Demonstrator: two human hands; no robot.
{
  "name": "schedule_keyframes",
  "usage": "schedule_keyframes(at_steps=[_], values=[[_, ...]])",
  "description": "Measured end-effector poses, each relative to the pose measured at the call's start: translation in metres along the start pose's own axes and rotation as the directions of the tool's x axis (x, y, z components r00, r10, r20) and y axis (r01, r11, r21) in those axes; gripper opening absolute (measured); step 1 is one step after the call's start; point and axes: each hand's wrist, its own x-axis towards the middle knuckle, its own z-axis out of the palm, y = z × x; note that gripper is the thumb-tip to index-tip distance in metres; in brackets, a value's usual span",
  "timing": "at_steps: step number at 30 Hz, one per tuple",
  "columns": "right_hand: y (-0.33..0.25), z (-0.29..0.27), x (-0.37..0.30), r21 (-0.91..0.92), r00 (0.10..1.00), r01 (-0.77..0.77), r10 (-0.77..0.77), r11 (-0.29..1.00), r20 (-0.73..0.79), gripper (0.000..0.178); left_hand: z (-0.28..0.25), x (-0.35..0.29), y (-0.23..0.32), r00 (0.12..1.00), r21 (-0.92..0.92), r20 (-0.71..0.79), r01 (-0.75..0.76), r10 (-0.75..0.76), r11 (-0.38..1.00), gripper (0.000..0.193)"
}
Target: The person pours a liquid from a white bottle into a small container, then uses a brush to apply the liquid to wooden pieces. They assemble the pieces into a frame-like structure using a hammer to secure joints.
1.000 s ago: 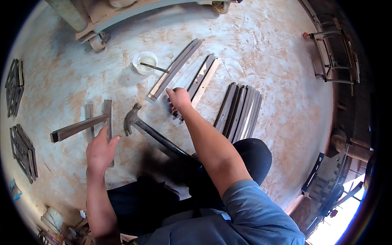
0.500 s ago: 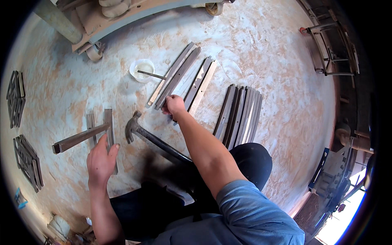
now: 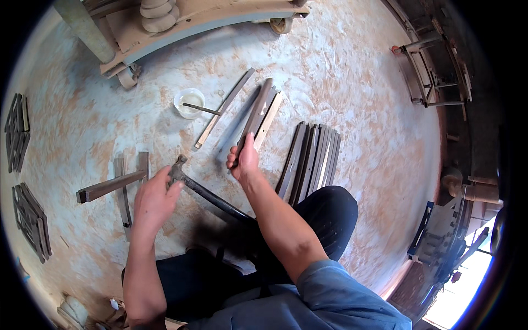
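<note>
My right hand [image 3: 246, 159] is wrapped round the lower end of a dark wooden strip [image 3: 257, 110], lifted off the floor and slanting up and away. Beneath and beside that strip lie a dark strip and a pale strip [image 3: 269, 122]. My left hand [image 3: 157, 198] is open with its fingers spread, over the floor by the head of a claw hammer [image 3: 212, 198]; whether it touches the hammer I cannot tell. To its left, a thick dark wooden bar [image 3: 107, 187] lies across upright strips, partly hidden by the hand.
A clear plastic tub [image 3: 188, 111] of pale liquid has a stick [image 3: 202, 109] leaning out. One long strip [image 3: 225, 107] lies beside it. Several dark strips [image 3: 311, 159] lie in a row before my knee. Slatted wooden frames [image 3: 32, 223] are at far left; a wheeled wooden platform [image 3: 220, 23] stands ahead.
My right hand has picked up a dark strip from the floor and moved it rightward. My left hand has moved right, from the thick bar towards the hammer head.
</note>
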Motion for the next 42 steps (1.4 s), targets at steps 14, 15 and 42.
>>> schedule_keyframes(at_steps=[14,15,42], values=[[0.08,0.017,-0.079,-0.518,0.948,0.122,0.054,0.847,0.312,0.036,-0.017,0.019,0.006,0.975,-0.734,-0.031,0.127,-0.221,0.667,0.038],[0.065,0.016,-0.057,-0.536,0.97,0.152,-0.022,0.83,0.241,0.036,-0.018,0.017,0.003,0.977,-0.734,-0.035,0.119,-0.212,0.669,0.038],[-0.071,0.126,0.026,-0.652,0.784,0.618,-0.278,0.439,0.556,0.033,-0.029,-0.007,-0.004,0.953,-0.82,0.176,0.28,-0.246,0.499,0.053]])
